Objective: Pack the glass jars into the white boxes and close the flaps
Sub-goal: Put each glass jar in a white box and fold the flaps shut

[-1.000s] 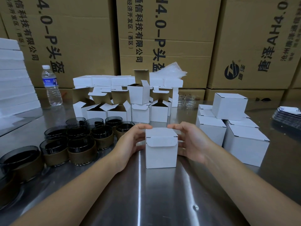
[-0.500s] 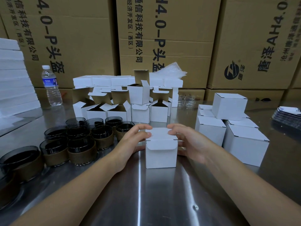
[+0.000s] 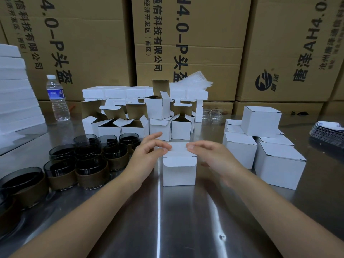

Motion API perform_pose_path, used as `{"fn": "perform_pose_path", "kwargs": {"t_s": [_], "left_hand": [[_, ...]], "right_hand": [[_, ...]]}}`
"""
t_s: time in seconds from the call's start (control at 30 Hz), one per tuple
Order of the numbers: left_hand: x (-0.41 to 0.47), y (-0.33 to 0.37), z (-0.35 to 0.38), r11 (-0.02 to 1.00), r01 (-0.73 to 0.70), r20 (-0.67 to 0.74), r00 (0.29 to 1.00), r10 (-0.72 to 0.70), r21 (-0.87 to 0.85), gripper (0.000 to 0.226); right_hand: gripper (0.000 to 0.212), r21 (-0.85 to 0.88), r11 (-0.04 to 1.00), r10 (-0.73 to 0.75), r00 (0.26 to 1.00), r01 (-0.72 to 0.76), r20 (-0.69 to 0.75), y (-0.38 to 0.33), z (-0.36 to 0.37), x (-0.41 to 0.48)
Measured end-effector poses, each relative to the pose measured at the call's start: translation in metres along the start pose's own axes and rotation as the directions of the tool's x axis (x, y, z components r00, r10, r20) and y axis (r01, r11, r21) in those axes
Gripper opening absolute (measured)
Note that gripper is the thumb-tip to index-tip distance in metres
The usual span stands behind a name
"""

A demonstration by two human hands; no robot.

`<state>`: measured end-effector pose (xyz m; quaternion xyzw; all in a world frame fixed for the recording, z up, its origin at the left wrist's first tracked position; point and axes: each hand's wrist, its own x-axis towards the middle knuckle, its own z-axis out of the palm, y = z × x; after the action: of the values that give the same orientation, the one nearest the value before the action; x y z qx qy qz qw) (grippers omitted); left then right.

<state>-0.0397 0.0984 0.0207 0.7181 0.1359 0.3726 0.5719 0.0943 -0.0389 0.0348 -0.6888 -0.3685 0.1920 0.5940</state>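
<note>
A small white box [image 3: 178, 173] stands on the steel table [image 3: 186, 220] in front of me. Its lid lies flat and the tuck flap hangs outside over the front face. My left hand [image 3: 147, 157] touches the lid's left edge with the thumb tip, the other fingers lifted. My right hand [image 3: 212, 155] rests its fingertips on the lid's right edge. Several dark glass jars [image 3: 91, 166] with brown bands stand to the left. What the box holds is hidden.
Open white boxes [image 3: 130, 127] crowd the back centre, closed white boxes [image 3: 279, 164] are stacked at right. A water bottle [image 3: 57, 97] and white foam sheets [image 3: 14, 90] stand at left, dark cards [image 3: 327, 131] far right, clear glasses [image 3: 214, 114] behind, brown cartons [image 3: 186, 43] along the wall.
Both hands moved up from the box's sides onto its lid, and their fingertips came closer together over the top.
</note>
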Motion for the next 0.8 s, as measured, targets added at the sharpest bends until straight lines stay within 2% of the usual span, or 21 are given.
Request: {"fn": "perform_pose_path", "kwargs": {"t_s": [0.07,0.13,0.3,0.37,0.43,0.5,0.57,0.8], "left_hand": [[0.000,0.001,0.000,0.999,-0.032,0.019,0.999,0.031,0.041,0.042],[-0.002,0.002,0.001,0.999,-0.021,0.049,0.999,0.019,0.042,0.042],[-0.005,0.006,-0.002,0.979,-0.073,0.085,0.995,0.057,0.191,0.039],[-0.007,0.007,-0.007,0.928,-0.200,0.147,0.976,0.160,0.315,0.028],[-0.009,0.009,-0.011,0.826,-0.326,0.210,0.944,0.256,0.459,0.014],[-0.009,0.010,-0.015,0.727,-0.399,0.267,0.916,0.298,0.558,0.033],[-0.010,0.015,-0.018,0.676,-0.420,0.305,0.907,0.289,0.606,0.044],[-0.013,0.021,-0.021,0.659,-0.381,0.284,0.925,0.255,0.649,0.046]], "right_hand": [[0.010,-0.110,0.981,-0.163,0.986,0.159,-0.027,0.001,0.001,0.000],[0.016,-0.192,0.953,-0.238,0.971,0.235,0.007,0.002,0.002,0.000],[0.016,-0.296,0.918,-0.245,0.965,0.262,0.096,-0.001,-0.004,-0.003],[0.014,-0.304,0.909,-0.250,0.957,0.285,0.149,-0.003,-0.007,-0.006],[0.034,-0.368,0.873,-0.260,0.944,0.319,0.201,-0.004,-0.011,-0.006],[0.055,-0.441,0.832,-0.244,0.936,0.337,0.255,-0.005,-0.014,-0.006],[0.062,-0.479,0.806,-0.223,0.928,0.348,0.299,-0.006,-0.016,-0.005],[0.052,-0.456,0.828,-0.213,0.935,0.327,0.285,-0.006,-0.018,-0.005]]}}
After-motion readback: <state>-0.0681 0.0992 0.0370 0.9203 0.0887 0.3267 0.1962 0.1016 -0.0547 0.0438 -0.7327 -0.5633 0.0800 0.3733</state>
